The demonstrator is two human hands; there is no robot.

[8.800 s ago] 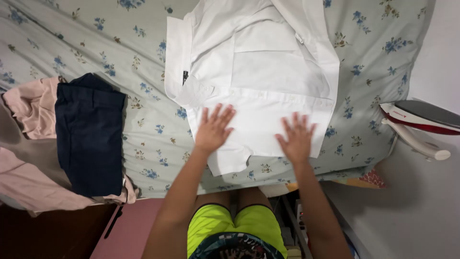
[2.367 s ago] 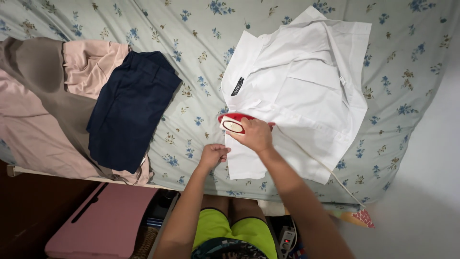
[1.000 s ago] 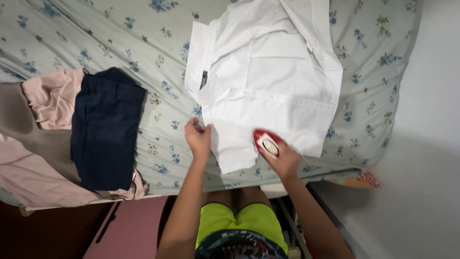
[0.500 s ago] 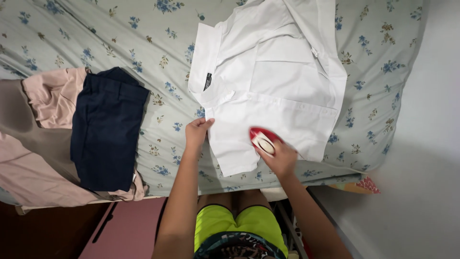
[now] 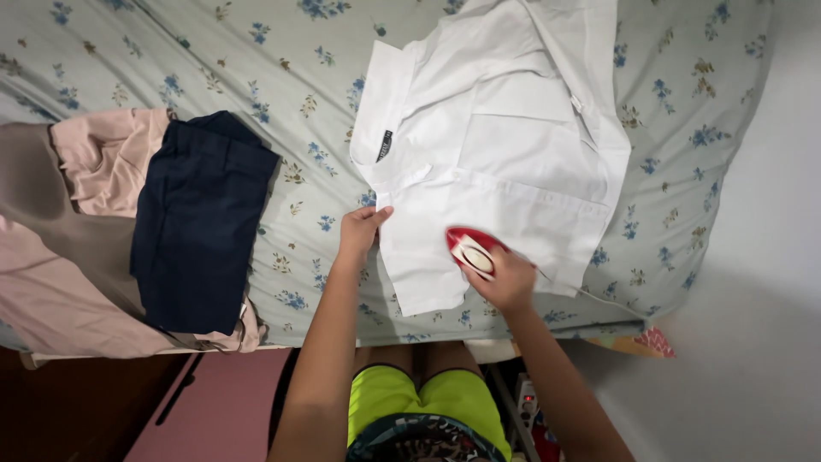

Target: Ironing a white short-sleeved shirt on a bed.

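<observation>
My right hand [image 5: 506,278] is wrapped around the handle of the red and white iron [image 5: 472,249], which sits flat on the lower part of the white shirt [image 5: 505,162]. A thin cord [image 5: 590,291] trails away from that hand across the shirt's hem toward the bed's edge. My left hand [image 5: 361,231] is closed on the shirt's edge, pinching the cloth just beside the iron's side of the garment, with only a strip of white fabric between my two hands. The shirt stretches up and away from both hands, its collar with a small dark label beyond my left hand. It lies on the bed [image 5: 282,77], covered in a pale sheet with blue flowers. Further out past my left hand lie folded navy shorts [image 5: 201,227], and beyond those a heap of pink and brown clothes [image 5: 60,222]. Below my hands are my yellow-green shorts [image 5: 419,406].
</observation>
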